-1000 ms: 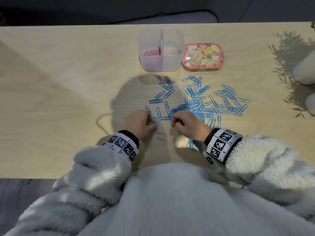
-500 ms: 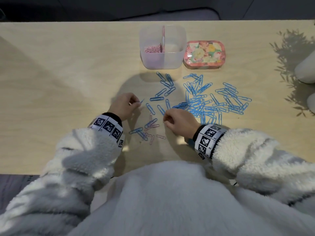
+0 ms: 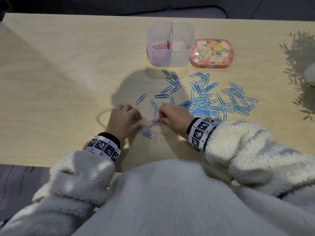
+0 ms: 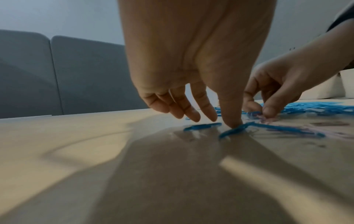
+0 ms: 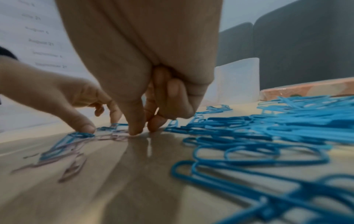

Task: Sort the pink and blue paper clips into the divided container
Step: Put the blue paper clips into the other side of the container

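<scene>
Right hand point(image 3: 173, 114) pinches pink clips point(image 3: 157, 123) on desk point(image 3: 68, 65); left hand point(image 3: 121, 120) fingers straight, pressing blue clip point(image 4: 232, 131). Risk: tangled blue clip rides along into container point(image 3: 170, 55) pink side.

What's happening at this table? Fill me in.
A person is sorting paper clips by colour. The left hand presses a fingertip on a blue clip on the table. The right hand pinches at a small mixed cluster of pink clips between the hands. The divided container holds pink clips in its left compartment; the right one looks empty. A big spread of blue clips lies unsorted near a floral tin.
</scene>
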Action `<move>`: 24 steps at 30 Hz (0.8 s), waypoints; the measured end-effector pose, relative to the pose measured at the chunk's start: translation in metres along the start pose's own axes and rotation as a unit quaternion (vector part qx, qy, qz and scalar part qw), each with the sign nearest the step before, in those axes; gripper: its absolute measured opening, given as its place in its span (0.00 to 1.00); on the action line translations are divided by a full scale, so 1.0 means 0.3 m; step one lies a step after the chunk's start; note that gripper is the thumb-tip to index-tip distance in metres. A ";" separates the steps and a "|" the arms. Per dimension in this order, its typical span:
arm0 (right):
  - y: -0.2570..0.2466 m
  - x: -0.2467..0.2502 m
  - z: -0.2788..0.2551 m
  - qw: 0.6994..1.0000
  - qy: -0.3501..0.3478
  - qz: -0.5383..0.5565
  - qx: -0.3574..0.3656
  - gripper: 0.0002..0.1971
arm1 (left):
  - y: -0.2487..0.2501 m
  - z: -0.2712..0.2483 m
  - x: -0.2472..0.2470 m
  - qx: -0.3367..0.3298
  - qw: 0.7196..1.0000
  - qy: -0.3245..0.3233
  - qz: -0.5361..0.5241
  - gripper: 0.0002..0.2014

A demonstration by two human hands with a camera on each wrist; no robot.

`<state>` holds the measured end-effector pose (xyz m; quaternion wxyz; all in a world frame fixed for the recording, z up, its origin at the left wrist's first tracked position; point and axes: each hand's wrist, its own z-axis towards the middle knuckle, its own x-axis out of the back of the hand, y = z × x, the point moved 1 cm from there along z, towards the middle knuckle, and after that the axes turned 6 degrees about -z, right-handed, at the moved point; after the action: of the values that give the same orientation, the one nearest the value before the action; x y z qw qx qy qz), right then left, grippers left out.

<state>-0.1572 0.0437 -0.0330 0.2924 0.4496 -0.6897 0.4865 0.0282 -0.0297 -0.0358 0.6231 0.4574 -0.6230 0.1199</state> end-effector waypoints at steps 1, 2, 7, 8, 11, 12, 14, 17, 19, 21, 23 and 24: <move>0.006 0.008 -0.005 1.000 0.008 0.016 -0.001 0.04 | -0.007 -0.004 -0.004 0.000 1.000 0.007 -0.001 0.13; 0.012 0.018 -0.011 0.999 0.025 0.033 -0.002 0.04 | -0.016 -0.006 -0.005 0.005 1.000 0.018 -0.006 0.11; 0.051 0.053 -0.035 0.991 0.133 -0.014 0.003 0.14 | -0.028 0.032 0.000 0.027 0.998 0.045 -0.021 0.05; 0.062 0.056 -0.029 0.989 0.145 -0.025 -0.007 0.15 | -0.024 0.040 0.004 0.024 0.998 0.050 -0.020 0.05; 0.084 0.072 -0.003 0.991 0.121 0.018 -0.056 0.10 | -0.003 0.032 0.012 -0.006 0.999 0.045 -0.030 0.09; 0.084 0.073 0.000 0.991 0.114 0.052 -0.055 0.09 | 0.005 0.020 0.011 -0.021 0.999 0.019 -0.037 0.12; 0.073 0.066 0.000 0.988 0.097 0.115 -0.040 0.06 | 0.014 -0.009 -0.005 -0.038 0.997 -0.061 -0.026 0.14; 0.052 0.037 -0.014 0.982 0.058 0.180 -0.023 0.04 | 0.001 -0.036 -0.021 -0.013 0.993 -0.116 -0.007 0.10; 0.054 0.018 -0.018 0.976 0.049 0.211 -0.025 0.05 | -0.020 -0.027 -0.009 0.000 0.996 -0.087 -0.030 0.07; 0.057 0.000 -0.020 0.974 0.044 0.222 -0.029 0.09 | -0.036 -0.009 0.011 0.004 0.998 -0.050 -0.043 0.04; 0.054 -0.011 -0.018 0.973 0.040 0.225 -0.033 0.11 | -0.033 0.008 0.022 -0.004 0.998 -0.025 -0.049 0.05; 0.052 -0.012 -0.017 0.972 0.038 0.231 -0.034 0.11 | -0.017 0.014 0.022 -0.013 0.998 -0.020 -0.063 0.07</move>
<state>-0.1700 0.0517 -0.0406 0.2131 0.2491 -0.7798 0.5333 0.0304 -0.0385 -0.0330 0.6226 0.4899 -0.6069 0.0638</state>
